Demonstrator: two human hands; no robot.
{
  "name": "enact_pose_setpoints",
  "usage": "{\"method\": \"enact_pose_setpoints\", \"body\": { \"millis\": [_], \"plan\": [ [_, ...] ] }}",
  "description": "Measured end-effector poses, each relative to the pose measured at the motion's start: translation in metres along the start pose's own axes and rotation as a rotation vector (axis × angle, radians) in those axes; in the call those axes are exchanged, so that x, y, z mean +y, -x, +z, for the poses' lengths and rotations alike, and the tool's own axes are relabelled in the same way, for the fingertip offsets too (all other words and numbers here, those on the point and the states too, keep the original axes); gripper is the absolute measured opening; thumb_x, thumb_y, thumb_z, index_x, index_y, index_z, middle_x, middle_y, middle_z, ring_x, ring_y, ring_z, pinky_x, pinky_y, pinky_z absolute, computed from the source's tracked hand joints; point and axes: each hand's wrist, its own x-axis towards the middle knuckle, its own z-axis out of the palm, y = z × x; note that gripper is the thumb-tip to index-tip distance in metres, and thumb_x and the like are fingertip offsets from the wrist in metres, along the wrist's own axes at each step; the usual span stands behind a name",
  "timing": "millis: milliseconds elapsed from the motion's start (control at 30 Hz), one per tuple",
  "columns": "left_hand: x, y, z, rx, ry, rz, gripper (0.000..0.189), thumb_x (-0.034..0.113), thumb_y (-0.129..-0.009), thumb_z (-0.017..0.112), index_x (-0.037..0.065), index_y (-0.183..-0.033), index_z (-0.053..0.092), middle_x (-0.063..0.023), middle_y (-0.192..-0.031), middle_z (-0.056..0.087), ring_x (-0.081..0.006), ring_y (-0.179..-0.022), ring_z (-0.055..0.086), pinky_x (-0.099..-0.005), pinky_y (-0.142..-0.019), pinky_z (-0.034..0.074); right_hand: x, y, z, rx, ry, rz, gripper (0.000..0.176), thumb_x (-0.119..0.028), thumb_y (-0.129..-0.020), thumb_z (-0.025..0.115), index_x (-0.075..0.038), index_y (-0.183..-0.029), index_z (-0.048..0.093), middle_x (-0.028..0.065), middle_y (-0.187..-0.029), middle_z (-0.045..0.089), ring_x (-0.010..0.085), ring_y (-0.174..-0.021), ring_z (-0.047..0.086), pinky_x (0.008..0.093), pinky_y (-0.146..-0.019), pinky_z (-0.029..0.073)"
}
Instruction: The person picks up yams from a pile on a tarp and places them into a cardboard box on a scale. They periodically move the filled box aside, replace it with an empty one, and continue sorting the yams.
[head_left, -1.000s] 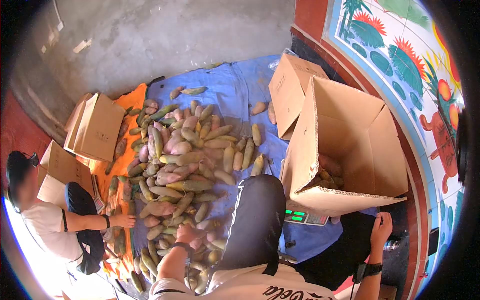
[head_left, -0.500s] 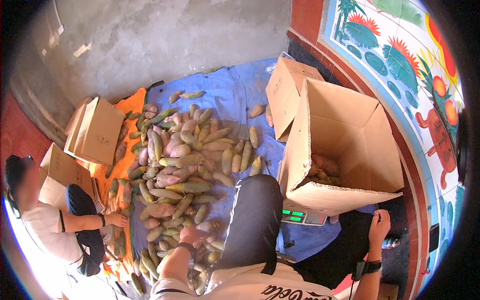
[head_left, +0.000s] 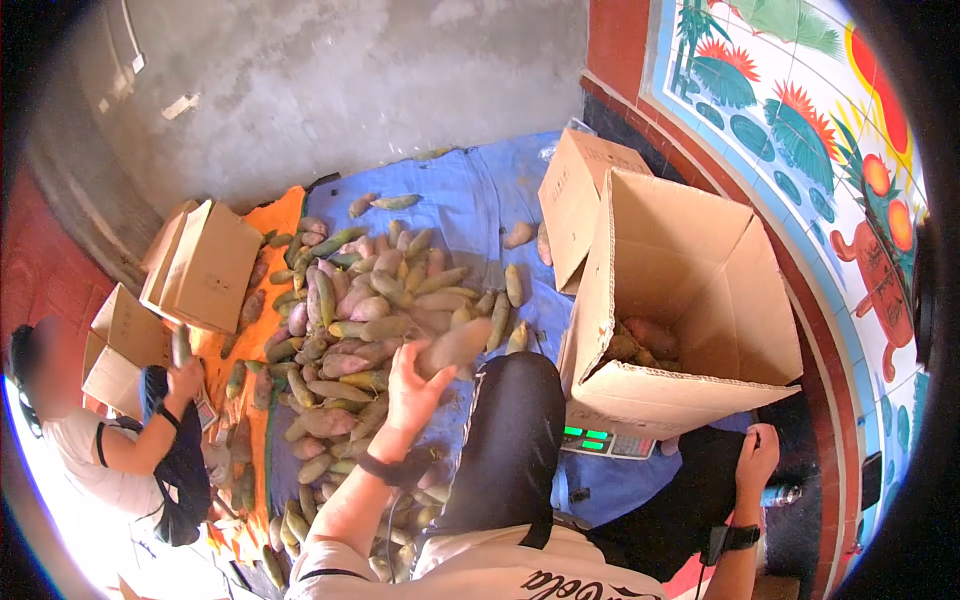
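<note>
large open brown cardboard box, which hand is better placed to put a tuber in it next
Left, most likely: the left hand holds an oblong pinkish-brown tuber. The right hand, though close to the box, rests at the black-trousered knee, with no tuber visible in it.

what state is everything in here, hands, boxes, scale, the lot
left hand: gripping a tuber, which is blurred
right hand: fingers curled, at the knee; contents unclear
large carton: open on top, tubers inside
scale: display lit green
tuber pile: loose, heaped
blue sheet: spread out
rear carton: open or shut unclear
co-worker's hand: holding another tuber
</note>
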Motion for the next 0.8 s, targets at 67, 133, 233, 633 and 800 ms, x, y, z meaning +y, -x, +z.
{"method": "enact_pose_setpoints", "body": {
  "millis": [67, 133, 233, 633, 800],
  "plan": [
    [0.035, -0.011, 0.004, 0.033, 0.154, 0.046, 0.047, 0.014, -0.069, 0.074, 0.002, -0.109, 0.052, -0.0128, -0.099, 0.055, -0.0252, -0.095, 0.054, -0.0348, -0.084, 0.044, 0.001, 0.0, 0.0, -0.002, 0.017, -0.004, 0.007, -0.005, -0.082, 0.049, 0.001, -0.08, 0.054, 0.0158, -0.079, 0.054, 0.0329, -0.074, 0.054, 0.039, -0.068, 0.043],
    [0.066, -0.018, 0.007, 0.046, 0.365, 0.115, 0.05, 0.012, -0.068, 0.075, 0.003, -0.111, 0.052, -0.0131, -0.099, 0.054, -0.0265, -0.095, 0.054, -0.0369, -0.084, 0.043, -0.001, 0.001, -0.001, 0.018, -0.008, -0.018, 0.007, -0.005, -0.082, 0.049, 0.001, -0.079, 0.053, 0.0156, -0.079, 0.054, 0.0327, -0.075, 0.054, 0.0388, -0.069, 0.043],
    [0.109, -0.026, 0.018, -0.006, 0.498, 0.206, 0.053, 0.012, -0.068, 0.075, 0.001, -0.113, 0.051, -0.0146, -0.102, 0.054, -0.0278, -0.099, 0.053, -0.037, -0.086, 0.042, 0.002, 0.003, 0.0, 0.033, -0.017, 0.012, 0.007, -0.005, -0.082, 0.05, 0.001, -0.079, 0.053, 0.0156, -0.079, 0.054, 0.0327, -0.075, 0.054, 0.0386, -0.069, 0.043],
    [0.183, -0.037, 0.061, -0.085, 0.277, 0.71, 0.047, 0.007, -0.07, 0.071, 0.004, -0.114, 0.054, -0.0138, -0.109, 0.055, -0.0314, -0.102, 0.054, -0.0381, -0.086, 0.046, 0.004, 0.005, -0.003, 0.035, -0.039, -0.006, 0.007, -0.004, -0.081, 0.05, 0.001, -0.08, 0.054, 0.0153, -0.08, 0.055, 0.0322, -0.076, 0.054, 0.0375, -0.071, 0.044],
    [0.161, -0.026, 0.057, -0.121, 0.229, 0.679, 0.04, 0.007, -0.073, 0.069, 0.003, -0.11, 0.056, -0.0144, -0.109, 0.057, -0.0317, -0.102, 0.055, -0.0388, -0.087, 0.045, 0.003, 0.004, -0.003, 0.036, -0.045, -0.009, 0.007, -0.004, -0.081, 0.049, 0.001, -0.08, 0.054, 0.0151, -0.079, 0.054, 0.0318, -0.076, 0.054, 0.037, -0.071, 0.044]
  ]
}}
